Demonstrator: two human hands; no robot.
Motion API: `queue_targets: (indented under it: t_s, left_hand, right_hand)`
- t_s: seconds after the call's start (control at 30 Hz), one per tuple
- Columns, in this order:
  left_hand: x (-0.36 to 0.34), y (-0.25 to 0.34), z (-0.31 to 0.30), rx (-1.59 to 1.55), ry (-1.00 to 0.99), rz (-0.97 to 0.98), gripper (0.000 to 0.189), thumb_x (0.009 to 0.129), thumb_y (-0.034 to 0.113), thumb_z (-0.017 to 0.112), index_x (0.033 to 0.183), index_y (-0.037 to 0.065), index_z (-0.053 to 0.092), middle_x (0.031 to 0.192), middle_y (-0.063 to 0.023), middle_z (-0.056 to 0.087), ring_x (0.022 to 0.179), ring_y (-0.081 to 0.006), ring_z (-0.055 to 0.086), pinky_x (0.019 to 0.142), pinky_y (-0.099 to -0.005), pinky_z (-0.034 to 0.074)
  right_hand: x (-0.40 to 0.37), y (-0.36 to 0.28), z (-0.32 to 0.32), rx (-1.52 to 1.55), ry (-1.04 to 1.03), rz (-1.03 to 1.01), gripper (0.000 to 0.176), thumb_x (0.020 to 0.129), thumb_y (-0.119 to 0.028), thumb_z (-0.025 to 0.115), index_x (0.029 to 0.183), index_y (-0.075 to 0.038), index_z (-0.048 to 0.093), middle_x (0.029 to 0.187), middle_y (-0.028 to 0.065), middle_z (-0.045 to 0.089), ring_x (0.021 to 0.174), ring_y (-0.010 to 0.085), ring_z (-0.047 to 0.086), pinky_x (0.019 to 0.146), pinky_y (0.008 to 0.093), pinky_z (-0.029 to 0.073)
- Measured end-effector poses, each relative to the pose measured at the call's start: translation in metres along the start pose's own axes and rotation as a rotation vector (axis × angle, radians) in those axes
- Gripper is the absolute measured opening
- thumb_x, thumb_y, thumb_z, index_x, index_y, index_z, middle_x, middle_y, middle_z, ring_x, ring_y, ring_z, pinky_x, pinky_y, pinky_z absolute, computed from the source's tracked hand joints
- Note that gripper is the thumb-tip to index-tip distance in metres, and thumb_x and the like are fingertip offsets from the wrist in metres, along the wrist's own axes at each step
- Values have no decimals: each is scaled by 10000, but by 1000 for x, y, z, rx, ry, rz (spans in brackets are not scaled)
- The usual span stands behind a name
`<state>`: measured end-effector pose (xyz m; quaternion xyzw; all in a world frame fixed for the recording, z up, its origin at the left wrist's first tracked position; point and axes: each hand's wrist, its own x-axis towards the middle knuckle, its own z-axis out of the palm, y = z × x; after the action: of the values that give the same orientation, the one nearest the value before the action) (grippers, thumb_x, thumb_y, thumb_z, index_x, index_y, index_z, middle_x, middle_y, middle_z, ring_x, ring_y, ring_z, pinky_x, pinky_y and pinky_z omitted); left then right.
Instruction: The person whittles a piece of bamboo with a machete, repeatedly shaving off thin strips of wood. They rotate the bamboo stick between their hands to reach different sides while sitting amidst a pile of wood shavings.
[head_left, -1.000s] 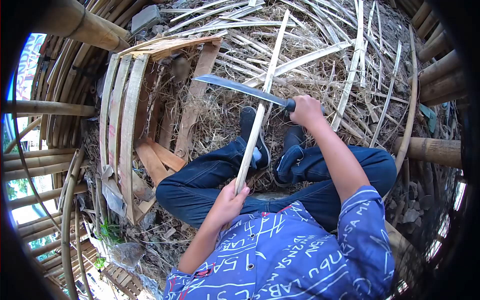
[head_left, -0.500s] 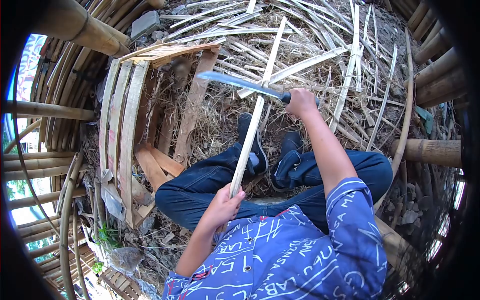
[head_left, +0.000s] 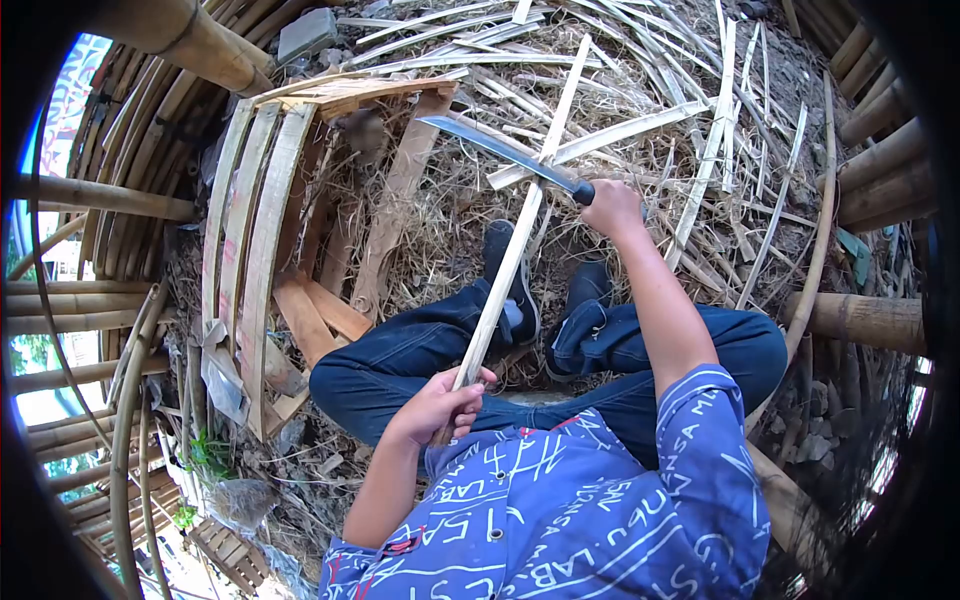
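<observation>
A long pale bamboo strip (head_left: pixel 510 262) runs from my lap up and away over the ground. My left hand (head_left: pixel 440 406) is closed round its near end. My right hand (head_left: pixel 612 210) grips the dark handle of a large knife (head_left: pixel 500 147). The blade points to the left and lies across the strip, its edge touching or just above it. Under the strip's far part, another flat strip (head_left: pixel 630 132) lies crosswise on the straw-covered ground.
On the left stands a slatted wooden crate (head_left: pixel 262 220) with loose boards. Many thin bamboo strips (head_left: pixel 712 150) lie scattered ahead and to the right. Thick bamboo poles (head_left: pixel 865 322) edge both sides. A grey block (head_left: pixel 307 36) sits at the upper left.
The knife blade is now sharper in view and slants more steeply down to the right. My left hand has shifted slightly on the strip. The whole view has moved a little.
</observation>
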<state>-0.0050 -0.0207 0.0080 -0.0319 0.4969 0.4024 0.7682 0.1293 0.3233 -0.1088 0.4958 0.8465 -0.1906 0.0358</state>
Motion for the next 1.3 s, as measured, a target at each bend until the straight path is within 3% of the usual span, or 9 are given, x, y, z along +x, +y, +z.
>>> queue_targets:
  t_s: [0.23,0.37,0.57,0.83,0.97,1.07,1.3]
  left_hand:
    - [2,2,-18,-158,-58,-90,158,1015,220,438,995,78,503,618,71,315,434,-5,238,340,-170,209]
    - [7,9,-11,-215,-90,-94,174,1028,234,405,921,115,472,605,83,272,427,-5,199,337,-176,184]
    - [15,5,-3,-193,-84,-91,156,1029,234,401,931,125,456,601,78,268,430,-7,196,334,-178,170]
    - [0,-2,13,-148,-58,-115,129,1039,235,394,953,146,428,595,72,262,426,-8,194,334,-182,154]
    - [-1,-2,14,-150,-17,-106,104,1035,219,406,971,139,426,598,72,262,425,-6,195,335,-180,151]
    - [-7,-9,11,-139,-69,-126,102,1032,237,428,972,154,422,608,74,259,434,-16,203,355,-194,156]
    - [-8,-1,0,-146,-46,-107,116,1035,232,416,973,137,444,605,71,263,431,-14,204,346,-189,153]
  right_hand:
    - [-46,-21,9,110,25,-39,229,708,-194,624,892,-81,699,873,200,693,858,357,677,812,465,528]
    - [-102,-50,2,341,-135,-150,197,700,-204,637,844,-85,698,784,199,681,785,384,672,767,474,531]
    - [-144,-52,-2,108,-208,-337,186,651,-225,675,808,-125,666,710,154,666,730,364,666,679,470,524]
    - [-82,-2,-3,23,-66,-82,217,672,-201,669,865,-103,687,858,144,692,827,344,678,781,443,537]
    - [-55,7,-2,-45,-38,-111,241,679,-207,665,893,-98,695,876,155,692,863,339,677,803,438,536]
    - [-31,12,-1,-15,-41,71,265,679,-196,661,913,-76,698,941,173,693,901,333,677,835,430,534]
    - [-26,12,2,-30,35,-22,269,677,-195,656,912,-71,698,943,180,694,890,337,679,828,429,536]
